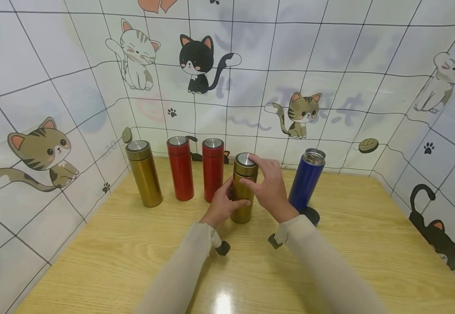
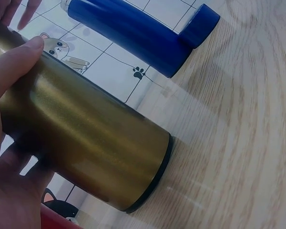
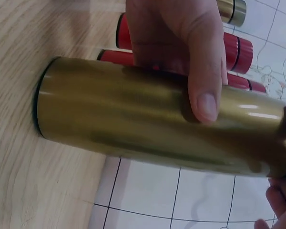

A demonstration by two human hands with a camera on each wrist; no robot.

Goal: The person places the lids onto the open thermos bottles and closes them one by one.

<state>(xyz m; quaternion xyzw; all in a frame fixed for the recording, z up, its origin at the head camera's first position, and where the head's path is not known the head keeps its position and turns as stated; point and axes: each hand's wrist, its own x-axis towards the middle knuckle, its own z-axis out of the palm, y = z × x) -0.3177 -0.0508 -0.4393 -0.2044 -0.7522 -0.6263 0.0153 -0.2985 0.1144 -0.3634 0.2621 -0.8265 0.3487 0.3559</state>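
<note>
A gold thermos (image 1: 242,192) stands upright on the table, with its silver-topped lid (image 1: 246,159) on. My left hand (image 1: 220,205) grips it around the body, thumb across the near side, as the right wrist view also shows. At the top, the fingers and thumb of my right hand (image 1: 271,187) hold the lid and neck area from the right. Only those fingertips show at the edge of the right wrist view. Right of my hands a blue thermos (image 1: 307,179) stands with its top uncovered. Its blue cap (image 2: 200,26) lies beside its base.
Two red thermoses (image 1: 181,172) (image 1: 213,174) stand left of the held one, lids on. Farther left is another gold thermos (image 1: 145,176). A cat-patterned sheet (image 1: 329,52) walls the wooden table (image 1: 133,261) at the back and both sides.
</note>
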